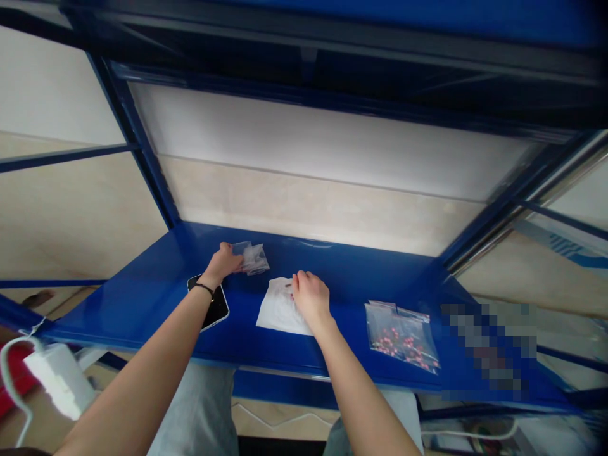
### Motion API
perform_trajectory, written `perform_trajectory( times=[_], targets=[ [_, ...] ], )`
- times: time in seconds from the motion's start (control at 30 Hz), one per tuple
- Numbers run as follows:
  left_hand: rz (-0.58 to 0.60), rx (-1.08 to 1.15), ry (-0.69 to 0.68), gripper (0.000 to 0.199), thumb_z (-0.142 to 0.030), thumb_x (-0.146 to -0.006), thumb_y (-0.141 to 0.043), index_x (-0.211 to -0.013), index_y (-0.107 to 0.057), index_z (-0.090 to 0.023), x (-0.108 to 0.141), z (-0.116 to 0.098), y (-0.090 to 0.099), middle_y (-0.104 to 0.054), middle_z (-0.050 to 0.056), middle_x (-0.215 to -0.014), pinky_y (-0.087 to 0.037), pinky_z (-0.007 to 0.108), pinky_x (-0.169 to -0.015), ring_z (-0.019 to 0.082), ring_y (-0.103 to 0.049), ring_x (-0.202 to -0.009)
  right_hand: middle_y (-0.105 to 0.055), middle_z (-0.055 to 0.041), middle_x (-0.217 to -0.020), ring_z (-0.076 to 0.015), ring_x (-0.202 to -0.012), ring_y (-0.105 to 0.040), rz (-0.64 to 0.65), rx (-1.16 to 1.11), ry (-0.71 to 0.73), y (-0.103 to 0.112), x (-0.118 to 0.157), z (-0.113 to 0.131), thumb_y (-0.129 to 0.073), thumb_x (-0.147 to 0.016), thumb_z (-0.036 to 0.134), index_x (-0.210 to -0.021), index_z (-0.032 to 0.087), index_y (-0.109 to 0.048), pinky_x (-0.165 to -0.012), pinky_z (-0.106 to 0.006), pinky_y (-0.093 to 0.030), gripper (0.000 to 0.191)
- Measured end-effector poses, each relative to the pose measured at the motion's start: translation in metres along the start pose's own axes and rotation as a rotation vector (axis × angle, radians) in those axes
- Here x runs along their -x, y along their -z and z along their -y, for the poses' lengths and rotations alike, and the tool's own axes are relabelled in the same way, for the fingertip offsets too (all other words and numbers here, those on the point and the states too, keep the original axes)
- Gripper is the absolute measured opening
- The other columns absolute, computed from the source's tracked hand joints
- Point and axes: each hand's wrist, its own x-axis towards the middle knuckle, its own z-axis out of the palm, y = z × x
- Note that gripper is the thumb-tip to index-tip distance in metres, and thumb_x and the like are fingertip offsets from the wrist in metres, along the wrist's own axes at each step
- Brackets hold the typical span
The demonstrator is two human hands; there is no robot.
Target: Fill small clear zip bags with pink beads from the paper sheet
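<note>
My left hand (225, 261) pinches the near-left edge of some small clear plastic bags (256, 259) lying in a loose pile on the blue shelf. Below that wrist, partly covered by it, lies a phone (217, 310) with a dark screen and a pale rim. Over a crumpled white sheet of paper or tissue (279, 310) rests my right hand (311, 295), its fingers curled together. A tiny dark bit shows by those fingertips; what they hold is hidden.
Right of my right arm lie clear zip bags (403, 335) of small pink and red pieces. A blurred-out patch (489, 351) covers something at the shelf's right end. A white power strip (61, 380) hangs at the left front edge. Blue frame posts stand at both sides.
</note>
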Motion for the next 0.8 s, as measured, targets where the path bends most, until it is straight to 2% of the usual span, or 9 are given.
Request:
perform_trajectory(
  times=[0.13, 0.2, 0.33, 0.43, 0.53, 0.63, 0.73, 0.8],
  targets=[
    [-0.025, -0.189, -0.039, 0.055, -0.030, -0.077, -0.066, -0.124, -0.051, -0.005, 0.004, 0.001, 0.009, -0.063, 0.031, -0.122, -0.042, 0.052, -0.096, 0.049, -0.054, -0.123, -0.068, -0.0109, -0.100, -0.0215, -0.090, -0.066, -0.006, 0.033, 0.010, -0.004, 0.005, 0.005, -0.041, -0.104, 0.027, -0.101, 0.017, -0.063, -0.075, -0.029, -0.044, 0.024],
    [-0.034, -0.263, -0.067, 0.059, -0.033, -0.077, -0.066, -0.127, -0.051, -0.006, 0.006, 0.001, 0.011, -0.054, 0.032, -0.135, -0.038, 0.056, -0.100, 0.053, -0.043, -0.131, -0.067, -0.0112, -0.101, -0.0217, -0.090, -0.066, -0.002, 0.037, 0.015, -0.005, 0.006, 0.007, -0.043, -0.103, 0.027, -0.104, 0.017, -0.063, -0.075, -0.030, -0.045, 0.022],
    [0.024, -0.381, -0.133, 0.062, -0.039, -0.081, -0.062, -0.135, -0.051, -0.010, 0.015, 0.002, 0.012, -0.050, 0.028, -0.143, -0.038, 0.056, -0.101, 0.052, -0.041, -0.133, -0.064, -0.0116, -0.104, -0.0225, -0.093, -0.064, 0.007, 0.045, 0.027, -0.005, 0.009, 0.008, -0.044, -0.101, 0.025, -0.105, 0.017, -0.062, -0.075, -0.031, -0.046, 0.020],
    [0.036, -0.426, -0.229, 0.057, -0.036, -0.086, -0.057, -0.138, -0.052, -0.012, 0.028, -0.003, 0.013, -0.054, 0.025, -0.141, -0.035, 0.052, -0.107, 0.044, -0.044, -0.135, -0.063, -0.0114, -0.104, -0.0237, -0.095, -0.062, -0.002, 0.056, 0.037, -0.003, 0.011, 0.007, -0.044, -0.100, 0.025, -0.104, 0.017, -0.061, -0.074, -0.031, -0.047, 0.020],
    [-0.005, -0.350, -0.397, 0.048, -0.029, -0.086, -0.056, -0.133, -0.056, -0.017, 0.049, -0.014, 0.015, -0.061, 0.018, -0.133, -0.035, 0.047, -0.109, 0.036, -0.050, -0.132, -0.062, -0.0108, -0.104, -0.0245, -0.097, -0.061, -0.004, 0.067, 0.047, 0.000, 0.013, 0.008, -0.044, -0.100, 0.026, -0.104, 0.018, -0.061, -0.074, -0.031, -0.047, 0.020],
    [-0.073, -0.190, -0.538, 0.039, -0.025, -0.085, -0.057, -0.123, -0.062, -0.020, 0.074, -0.030, 0.018, -0.064, 0.013, -0.128, -0.039, 0.045, -0.108, 0.033, -0.056, -0.124, -0.061, -0.0119, -0.108, -0.0242, -0.099, -0.060, 0.025, 0.069, 0.048, 0.005, 0.013, 0.012, -0.043, -0.101, 0.027, -0.108, 0.018, -0.060, -0.073, -0.031, -0.047, 0.021],
    [-0.105, 0.014, -0.571, 0.029, -0.023, -0.085, -0.056, -0.112, -0.066, -0.021, 0.106, -0.049, 0.013, -0.066, 0.011, -0.120, -0.044, 0.042, -0.104, 0.031, -0.060, -0.115, -0.061, -0.0117, -0.110, -0.0236, -0.099, -0.060, 0.009, 0.031, 0.017, 0.018, 0.014, 0.015, -0.044, -0.101, 0.028, -0.108, 0.019, -0.060, -0.072, -0.029, -0.047, 0.021],
    [-0.093, 0.176, -0.567, 0.025, -0.021, -0.086, -0.055, -0.108, -0.068, -0.022, 0.134, -0.063, 0.000, -0.067, 0.009, -0.112, -0.047, 0.041, -0.098, 0.029, -0.062, -0.107, -0.063, -0.0097, -0.108, -0.0217, -0.095, -0.061, -0.063, -0.055, -0.040, 0.033, 0.021, 0.007, -0.044, -0.100, 0.028, -0.106, 0.020, -0.062, -0.072, -0.027, -0.045, 0.020]
  ],
)
